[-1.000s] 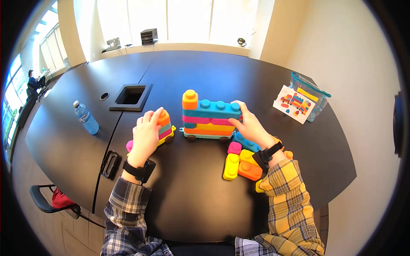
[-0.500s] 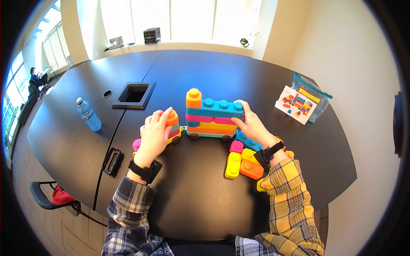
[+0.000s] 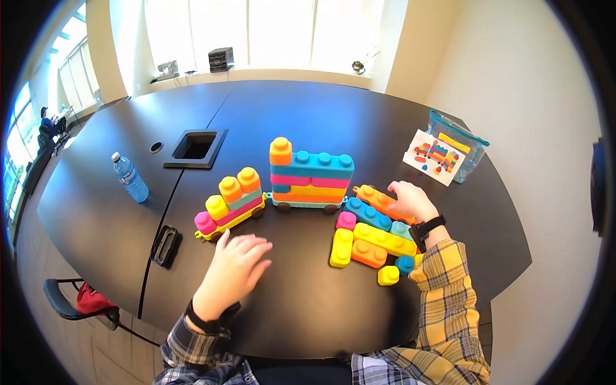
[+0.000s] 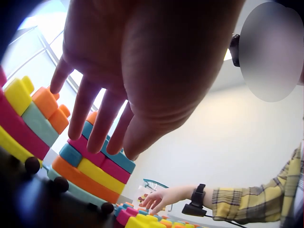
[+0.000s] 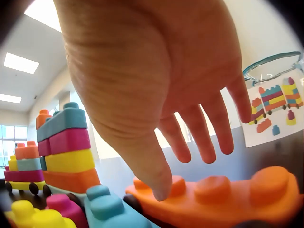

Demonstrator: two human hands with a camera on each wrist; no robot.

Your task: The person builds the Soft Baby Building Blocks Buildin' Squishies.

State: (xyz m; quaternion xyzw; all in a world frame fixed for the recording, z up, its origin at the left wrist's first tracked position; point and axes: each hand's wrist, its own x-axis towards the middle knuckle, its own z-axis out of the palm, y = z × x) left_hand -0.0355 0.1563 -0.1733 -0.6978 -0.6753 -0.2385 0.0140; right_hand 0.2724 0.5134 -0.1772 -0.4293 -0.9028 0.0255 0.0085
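Two wheeled block cars stand end to end: a low stepped car (image 3: 232, 210) at left and a taller car (image 3: 311, 183) topped with a blue block. My left hand (image 3: 236, 271) hovers in front of the stepped car, fingers spread and holding nothing. At the right, my right hand (image 3: 414, 202) reaches over an orange wheeled base (image 3: 378, 200); in the right wrist view its thumb (image 5: 162, 187) is at the orange studs, the other fingers hanging straight above. Whether the thumb touches is unclear. Loose blue, teal, yellow, pink and orange blocks lie beside it, including a long yellow block (image 3: 385, 239).
A picture card (image 3: 434, 157) leans on a clear zip bag (image 3: 471, 144) at the back right. Leftward are a water bottle (image 3: 131, 178), a black holder (image 3: 165, 247) and a square table opening (image 3: 196, 146). A chair (image 3: 64, 298) stands by the table's left edge.
Both hands have let go of the cars. The left hand moved back toward the body, and the right hand moved right, over the orange base. The two cars now stand close together.
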